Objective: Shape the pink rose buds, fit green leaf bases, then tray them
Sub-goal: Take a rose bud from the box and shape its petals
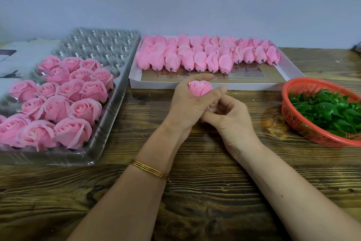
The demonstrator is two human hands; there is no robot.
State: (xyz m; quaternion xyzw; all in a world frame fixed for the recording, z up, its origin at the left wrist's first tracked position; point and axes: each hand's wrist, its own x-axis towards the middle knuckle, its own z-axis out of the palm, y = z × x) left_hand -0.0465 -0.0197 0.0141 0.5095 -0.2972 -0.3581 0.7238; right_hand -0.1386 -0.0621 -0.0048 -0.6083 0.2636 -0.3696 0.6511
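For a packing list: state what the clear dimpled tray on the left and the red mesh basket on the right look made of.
Clear dimpled tray: thin moulded plastic, glossy, by the glints on its see-through cups. Red mesh basket: likely rigid plastic, matt, by its uniform moulded lattice.

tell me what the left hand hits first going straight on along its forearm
Probably the front wall of the white box, just beyond the left hand holding a rose bud; depth unclear.

1 head view, facing down-forward, close over table
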